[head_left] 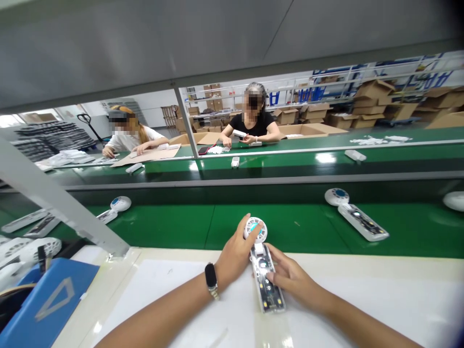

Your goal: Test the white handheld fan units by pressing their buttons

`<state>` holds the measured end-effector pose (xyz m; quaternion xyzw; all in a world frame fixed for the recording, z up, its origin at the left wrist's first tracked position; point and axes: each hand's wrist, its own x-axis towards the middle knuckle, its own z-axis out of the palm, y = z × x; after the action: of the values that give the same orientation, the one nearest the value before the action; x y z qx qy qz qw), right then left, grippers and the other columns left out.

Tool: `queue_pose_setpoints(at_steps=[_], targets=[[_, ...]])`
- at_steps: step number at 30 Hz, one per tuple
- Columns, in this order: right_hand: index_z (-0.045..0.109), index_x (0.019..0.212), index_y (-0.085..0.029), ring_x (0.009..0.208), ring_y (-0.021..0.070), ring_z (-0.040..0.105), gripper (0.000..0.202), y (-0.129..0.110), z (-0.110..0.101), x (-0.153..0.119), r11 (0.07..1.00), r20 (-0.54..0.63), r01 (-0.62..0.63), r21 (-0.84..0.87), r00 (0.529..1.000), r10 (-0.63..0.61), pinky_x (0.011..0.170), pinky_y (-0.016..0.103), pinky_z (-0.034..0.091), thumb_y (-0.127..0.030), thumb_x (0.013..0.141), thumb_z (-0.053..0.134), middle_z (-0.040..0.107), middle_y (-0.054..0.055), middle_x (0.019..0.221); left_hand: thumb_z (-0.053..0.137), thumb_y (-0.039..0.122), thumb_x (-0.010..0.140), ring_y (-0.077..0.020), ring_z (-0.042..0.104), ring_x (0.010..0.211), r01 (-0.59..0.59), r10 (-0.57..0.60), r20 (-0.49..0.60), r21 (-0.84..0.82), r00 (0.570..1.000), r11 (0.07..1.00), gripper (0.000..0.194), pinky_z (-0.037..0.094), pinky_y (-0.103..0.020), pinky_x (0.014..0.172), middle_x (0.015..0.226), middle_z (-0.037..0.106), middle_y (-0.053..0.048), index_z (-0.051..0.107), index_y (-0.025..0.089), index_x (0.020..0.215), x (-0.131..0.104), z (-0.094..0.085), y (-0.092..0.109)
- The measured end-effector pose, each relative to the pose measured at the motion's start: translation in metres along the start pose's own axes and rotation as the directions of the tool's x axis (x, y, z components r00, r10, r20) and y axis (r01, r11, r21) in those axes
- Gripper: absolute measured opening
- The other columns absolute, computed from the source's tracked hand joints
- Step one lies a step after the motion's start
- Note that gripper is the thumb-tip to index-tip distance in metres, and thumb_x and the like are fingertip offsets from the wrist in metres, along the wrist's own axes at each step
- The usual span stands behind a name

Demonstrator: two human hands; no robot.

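— Handheld fan point(264, 270), where is it sitting?
— On the white bench point(362, 290); left hand point(235, 253) is gripping its round head, right hand point(290, 278) is clasping the open handle.

Factory assembly line, green conveyor belt point(174, 224), stacked cartons point(373, 89)

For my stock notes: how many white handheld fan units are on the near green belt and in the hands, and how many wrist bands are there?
White plastic handheld fan unit held in both hands: 1
White plastic handheld fan units lying whole on the near green belt: 2
Black wrist band on the left arm: 1
Total: 4
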<state>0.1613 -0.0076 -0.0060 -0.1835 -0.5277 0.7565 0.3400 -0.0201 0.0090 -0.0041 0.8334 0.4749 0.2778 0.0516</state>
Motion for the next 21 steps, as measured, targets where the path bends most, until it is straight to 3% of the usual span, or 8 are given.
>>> queue_pose_setpoints(at_steps=[5,10,21], targets=[[0.039,0.127,-0.027,0.103,0.0213,0.053,0.054,-0.0011,-0.0019,0.0021,1.0,0.037,-0.007,0.017,0.999,0.006,0.087,0.035,0.04,-0.028,0.078,0.063,0.048,0.007,0.124,0.043,0.002,0.078,-0.0264,0.051,0.107,0.05,-0.049,0.045,-0.032,0.998,0.998,0.07,0.047,-0.039,0.083,0.144,0.011,-0.015,0.019,0.028,0.137,0.0006,-0.0011,-0.0005],[0.036,0.129,-0.027,0.098,0.0204,0.055,0.058,-0.0016,-0.0012,0.0015,1.0,0.051,0.004,0.011,0.999,-0.004,0.081,0.033,0.042,-0.025,0.078,0.063,0.05,0.007,0.121,0.043,0.002,0.078,-0.0271,0.049,0.11,0.029,-0.028,0.026,-0.025,0.999,0.999,0.07,0.047,-0.039,0.084,0.144,0.01,-0.014,0.019,0.029,0.137,0.0017,-0.0003,-0.0021],[0.037,0.128,-0.027,0.099,0.0206,0.054,0.057,-0.0021,0.0005,0.0003,0.999,0.059,0.009,0.035,0.998,-0.011,0.086,0.035,0.04,-0.026,0.078,0.064,0.051,0.007,0.118,0.043,0.002,0.079,-0.0253,0.05,0.108,0.028,-0.028,0.016,-0.042,0.999,0.999,0.068,0.046,-0.038,0.085,0.144,0.011,-0.012,0.021,0.031,0.137,0.0011,-0.0003,-0.0022]])
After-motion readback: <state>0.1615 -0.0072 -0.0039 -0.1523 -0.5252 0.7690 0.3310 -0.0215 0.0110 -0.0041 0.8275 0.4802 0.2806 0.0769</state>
